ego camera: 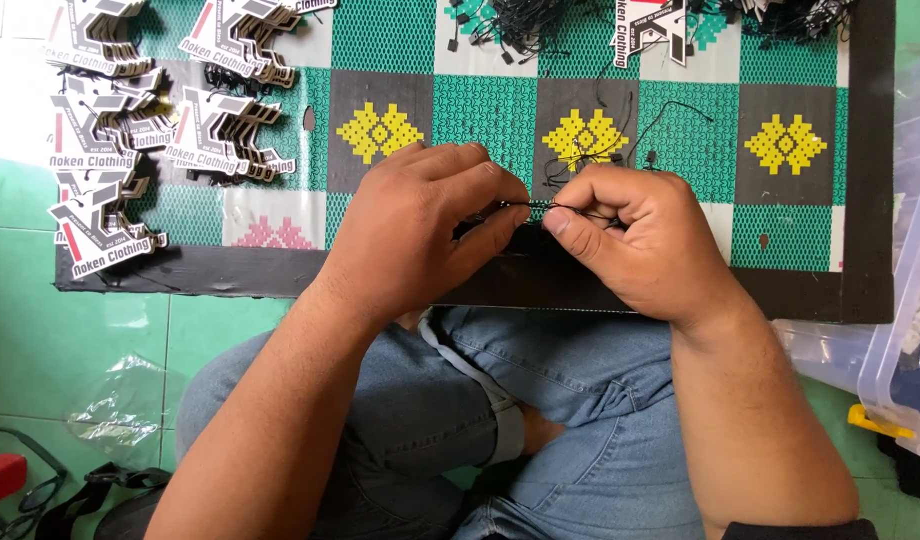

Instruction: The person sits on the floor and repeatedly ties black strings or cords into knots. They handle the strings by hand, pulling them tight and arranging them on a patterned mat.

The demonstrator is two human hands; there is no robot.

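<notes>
Head camera view: we look down at our two hands, which meet over the near edge of a low table (800,290) topped with a patterned green, grey and white mat with yellow diamond motifs (380,60) and framed by a black border. Our left hand (420,230) has its fingers curled shut, pinching one end of a thin black string loop (540,204) between thumb and forefinger. Our right hand (645,235) is likewise closed, its thumb pressed against the forefinger on the other end of that string, so the short black strand runs taut between the two hands, just above the black border. A dark piece sits under the fingertips, but it is too hidden for us to tell what it is. More loose black string trails up from the right hand across a yellow diamond on the mat.

On the far left of the table lie several fanned stacks of die-cut cardboard hang tags in white, grey, black and red (140,120). Along the far edge lies a tangled heap of black string fasteners (540,20), with one more hang tag among them. Below the table we see our crossed legs in blue jeans (580,400) on a pale green tiled floor (110,330). A clear plastic storage box (905,300) stands just right of the table, and a crumpled clear plastic bag (120,400) lies on the floor to the left.
</notes>
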